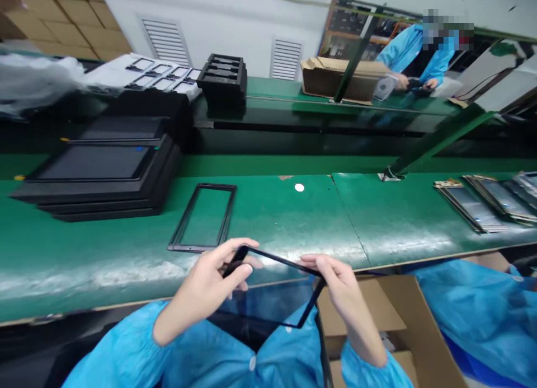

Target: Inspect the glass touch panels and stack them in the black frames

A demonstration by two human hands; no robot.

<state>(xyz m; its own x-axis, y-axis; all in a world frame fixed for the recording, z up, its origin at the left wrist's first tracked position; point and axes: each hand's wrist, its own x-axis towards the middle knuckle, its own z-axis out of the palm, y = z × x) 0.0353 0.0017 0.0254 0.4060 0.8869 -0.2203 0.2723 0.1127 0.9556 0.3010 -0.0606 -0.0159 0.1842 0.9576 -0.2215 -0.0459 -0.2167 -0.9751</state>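
A see-through glass panel with a black border [271, 295] is held tilted in front of my chest, just off the table's front edge. My left hand [216, 273] grips its left end, thumb on the near face and fingers behind the glass. At the upper right corner, my right hand [338, 279] pinches the border between thumb and fingers. My blue sleeves and jacket show through the clear middle. Beyond my left hand, black rectangular frames [229, 214] lie on the green table [268, 220], apparently stacked.
Black foam trays [126, 203] bearing dark screens are piled at left. Framed panels [474, 206] lie at right, near a co-worker's blue sleeve [474, 298]. An open cardboard box [423, 321] stands below the table edge. A green post [436, 144] rises behind; another person [419, 57] works farther back.
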